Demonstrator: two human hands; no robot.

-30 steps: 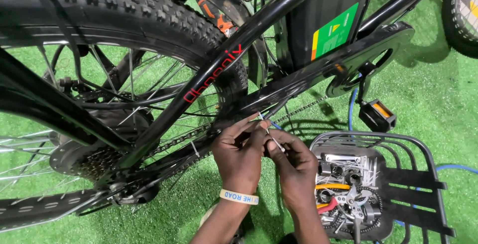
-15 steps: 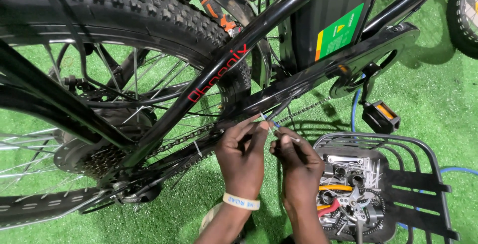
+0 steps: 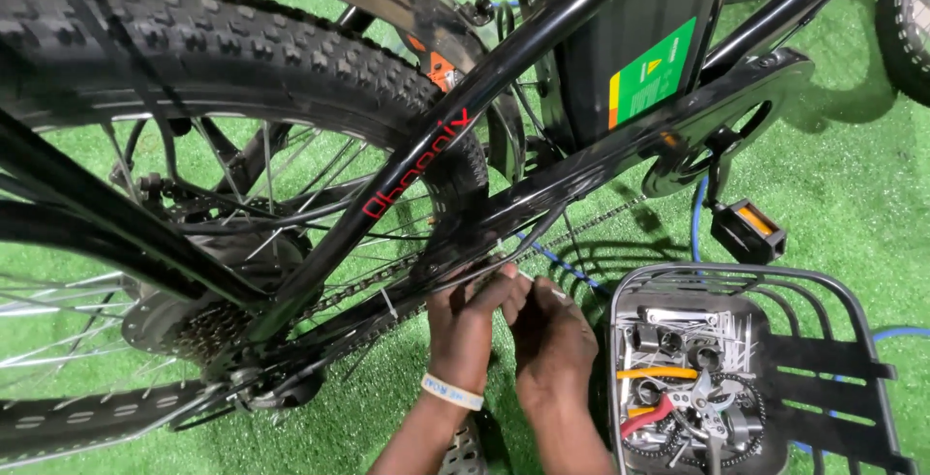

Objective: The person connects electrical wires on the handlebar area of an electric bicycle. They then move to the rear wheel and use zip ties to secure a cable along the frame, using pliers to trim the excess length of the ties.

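Note:
A black bicycle stands on green turf, its rear wheel (image 3: 242, 68) filling the upper left. My left hand (image 3: 467, 325), with a white wristband, reaches up to the lower frame tube (image 3: 581, 170) beside the chain (image 3: 373, 281). My right hand (image 3: 554, 335) presses against it from the right. Both sets of fingertips pinch a small, thin white piece, probably a tie, at the frame; it is too small to make out clearly. The rear sprockets (image 3: 199, 330) sit to the left of my hands.
A black wire basket (image 3: 852, 339) at the lower right holds a tray of several tools, among them red-handled pliers (image 3: 659, 415). A pedal (image 3: 748, 228) hangs above it. A blue hose (image 3: 896, 333) runs over the turf. Another tyre (image 3: 906, 20) shows top right.
Both hands have moved slightly lower and closer together under the frame tube; the view has shifted a little. The bicycle itself has not moved.

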